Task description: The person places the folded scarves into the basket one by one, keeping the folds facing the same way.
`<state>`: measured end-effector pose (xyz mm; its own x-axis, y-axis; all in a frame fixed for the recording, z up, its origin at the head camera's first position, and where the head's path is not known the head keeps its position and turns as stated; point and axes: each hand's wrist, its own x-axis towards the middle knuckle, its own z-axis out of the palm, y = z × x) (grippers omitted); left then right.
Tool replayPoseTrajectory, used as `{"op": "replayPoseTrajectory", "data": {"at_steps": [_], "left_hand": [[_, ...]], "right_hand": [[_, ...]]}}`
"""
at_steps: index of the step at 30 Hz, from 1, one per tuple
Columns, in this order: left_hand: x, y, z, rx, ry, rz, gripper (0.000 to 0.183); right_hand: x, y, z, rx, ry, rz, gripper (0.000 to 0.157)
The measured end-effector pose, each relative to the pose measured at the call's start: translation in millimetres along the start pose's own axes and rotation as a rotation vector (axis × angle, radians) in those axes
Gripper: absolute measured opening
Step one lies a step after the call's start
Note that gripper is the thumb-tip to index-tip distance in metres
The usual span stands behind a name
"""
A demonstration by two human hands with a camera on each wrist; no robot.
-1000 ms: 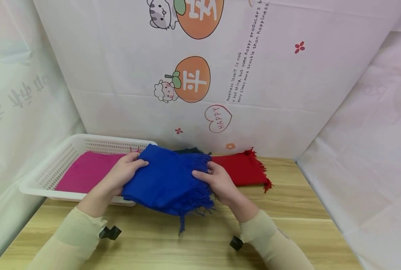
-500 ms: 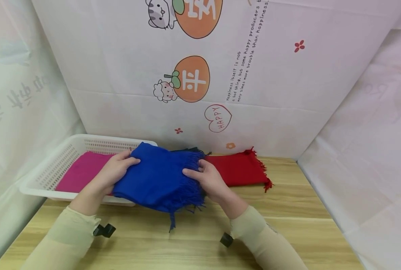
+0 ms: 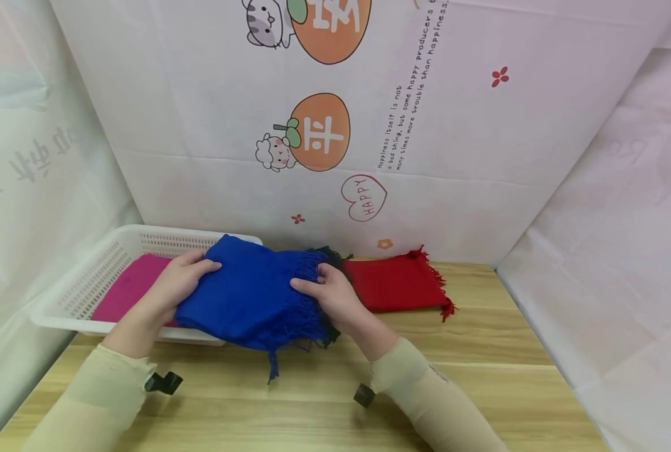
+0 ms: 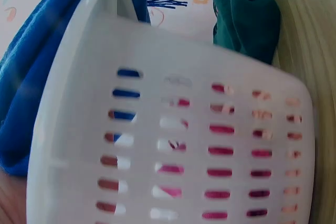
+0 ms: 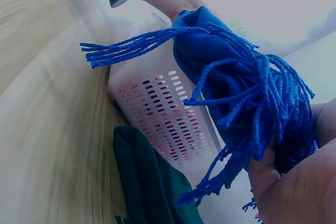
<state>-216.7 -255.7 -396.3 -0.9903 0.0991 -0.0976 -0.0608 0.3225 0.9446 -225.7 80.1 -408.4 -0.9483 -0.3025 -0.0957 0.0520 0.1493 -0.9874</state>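
A folded blue scarf (image 3: 245,295) with a fringe at its right end is held up, tilted, over the right end of a white plastic basket (image 3: 95,326). My left hand (image 3: 171,285) grips its left edge, thumb on top. At the fringed end, my right hand (image 3: 338,298) pinches the cloth between thumb and fingers. Inside the basket lies a folded magenta cloth (image 3: 134,282), partly hidden by my left arm. From the right wrist, the blue fringe (image 5: 257,93) hangs loose beside my right hand (image 5: 299,182).
Right of the basket, a dark green scarf (image 5: 152,187) lies on the wooden table (image 3: 273,408), mostly hidden by the blue one in the head view. Beside it is a folded red fringed scarf (image 3: 391,282). White printed sheets (image 3: 454,188) enclose the back and sides.
Both hands have carried the blue scarf steadily left, farther over the basket. More of the dark green scarf and the red scarf's left part now shows. The basket stays put.
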Motion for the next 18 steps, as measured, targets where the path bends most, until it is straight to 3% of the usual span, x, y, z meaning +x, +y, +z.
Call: {"op": "replayPoseTrajectory", "data": {"at_steps": [18], "left_hand": [[6.5,-8.0,-30.5,0.049,0.064,-0.025,0.065]], "right_hand": [[15,-12,25.3,0.017,-0.03,0.005,0.1]]}}
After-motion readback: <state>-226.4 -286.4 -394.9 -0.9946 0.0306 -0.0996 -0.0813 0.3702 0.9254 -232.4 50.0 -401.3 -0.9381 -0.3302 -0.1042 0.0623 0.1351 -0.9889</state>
